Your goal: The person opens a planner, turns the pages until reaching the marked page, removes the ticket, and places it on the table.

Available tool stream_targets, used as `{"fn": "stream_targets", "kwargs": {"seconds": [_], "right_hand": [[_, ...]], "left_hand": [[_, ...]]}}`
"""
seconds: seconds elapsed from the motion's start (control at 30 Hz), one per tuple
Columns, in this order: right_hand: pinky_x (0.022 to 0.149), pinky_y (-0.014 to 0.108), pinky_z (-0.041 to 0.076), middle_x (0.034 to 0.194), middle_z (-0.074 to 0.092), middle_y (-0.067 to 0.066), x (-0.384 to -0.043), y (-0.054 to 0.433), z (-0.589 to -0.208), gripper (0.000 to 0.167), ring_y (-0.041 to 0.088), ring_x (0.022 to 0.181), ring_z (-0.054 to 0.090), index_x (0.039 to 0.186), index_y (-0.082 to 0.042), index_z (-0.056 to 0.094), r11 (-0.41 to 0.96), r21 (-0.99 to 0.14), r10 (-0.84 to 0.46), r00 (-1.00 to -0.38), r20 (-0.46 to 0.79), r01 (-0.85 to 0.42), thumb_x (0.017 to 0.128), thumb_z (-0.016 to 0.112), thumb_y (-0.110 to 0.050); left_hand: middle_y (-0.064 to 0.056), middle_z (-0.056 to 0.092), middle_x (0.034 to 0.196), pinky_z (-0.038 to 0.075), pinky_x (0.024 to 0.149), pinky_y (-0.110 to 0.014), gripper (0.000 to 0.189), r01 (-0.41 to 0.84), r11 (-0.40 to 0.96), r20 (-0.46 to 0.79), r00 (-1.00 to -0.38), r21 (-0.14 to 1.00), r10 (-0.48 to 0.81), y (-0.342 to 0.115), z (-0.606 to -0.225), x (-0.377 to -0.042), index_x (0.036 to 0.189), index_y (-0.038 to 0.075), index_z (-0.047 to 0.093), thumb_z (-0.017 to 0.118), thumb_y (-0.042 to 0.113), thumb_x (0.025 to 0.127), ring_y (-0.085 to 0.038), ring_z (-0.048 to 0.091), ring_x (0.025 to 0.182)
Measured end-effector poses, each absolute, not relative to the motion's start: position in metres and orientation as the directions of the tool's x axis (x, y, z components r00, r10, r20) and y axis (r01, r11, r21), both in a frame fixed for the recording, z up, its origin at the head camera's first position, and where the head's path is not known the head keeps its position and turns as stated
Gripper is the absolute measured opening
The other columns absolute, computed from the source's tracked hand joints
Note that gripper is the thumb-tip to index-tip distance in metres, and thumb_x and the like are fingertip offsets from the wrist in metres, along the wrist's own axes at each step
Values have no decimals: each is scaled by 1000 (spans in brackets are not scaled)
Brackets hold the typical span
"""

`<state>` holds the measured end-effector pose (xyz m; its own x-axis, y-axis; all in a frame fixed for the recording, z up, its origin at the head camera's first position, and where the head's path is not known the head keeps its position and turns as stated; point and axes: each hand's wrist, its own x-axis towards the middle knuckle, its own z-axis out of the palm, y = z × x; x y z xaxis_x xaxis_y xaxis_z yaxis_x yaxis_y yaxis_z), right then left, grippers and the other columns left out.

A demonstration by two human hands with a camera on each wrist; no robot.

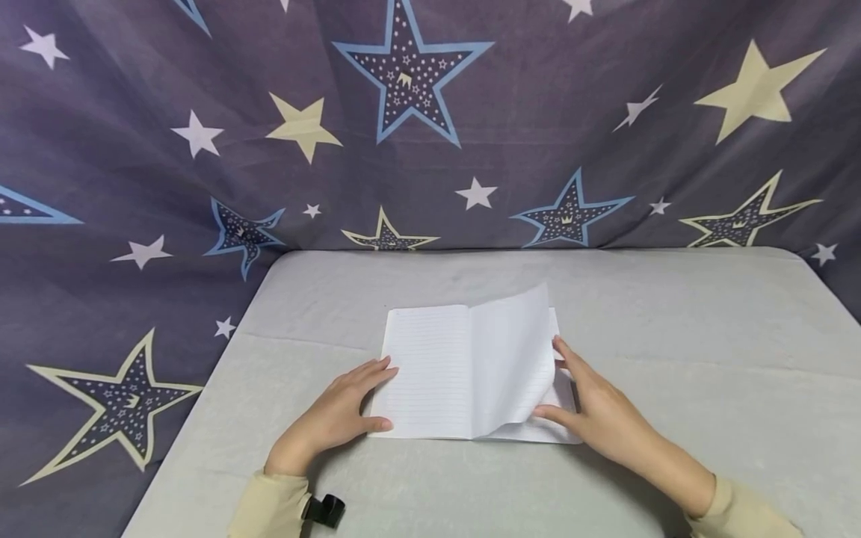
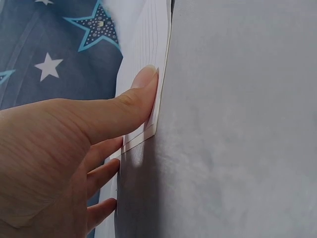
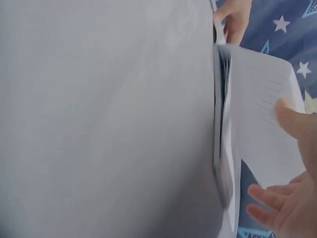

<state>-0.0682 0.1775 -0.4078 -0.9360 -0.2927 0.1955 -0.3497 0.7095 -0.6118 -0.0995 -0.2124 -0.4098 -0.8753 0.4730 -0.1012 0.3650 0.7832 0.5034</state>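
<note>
A notebook with ruled white pages lies spread on the table. My left hand rests at its left edge, the index fingertip on the page and the thumb near the lower left corner. In the left wrist view the thumb of the left hand lies along the ruled page, other fingers beside the edge. On the right a loose page stands lifted and bowed. My right hand is at that page's outer edge, thumb and fingers spread apart. The right wrist view shows the right hand blurred, its thumb overlapping the raised page.
A pale grey cloth covers the table. Behind it and on the left hangs a dark curtain printed with stars. A black strap piece sits at the left sleeve.
</note>
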Motion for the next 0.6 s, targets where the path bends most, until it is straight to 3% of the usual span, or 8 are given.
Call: {"fn": "stream_targets", "kwargs": {"seconds": [0.27,0.6], "right_hand": [[104,55,43,142,55,6,-65,142,-400,83,29,131,50,155,-16,34,632,-650,-382,-900,211,-421,87,74,-43],[113,47,35,154,41,1,-69,107,-396,78,24,140,40,153,-16,38,597,-634,-506,-844,177,-491,90,67,-52]], "left_hand": [[-14,38,156,28,111,-62,78,374,782,-95,-873,498,478,-214,-410,-100,146,6,49,81,33,80,-38,32,143],[-15,40,154,30,110,-62,74,361,794,-74,-889,489,451,-222,-407,-97,144,5,51,82,27,80,-40,36,140]]}}
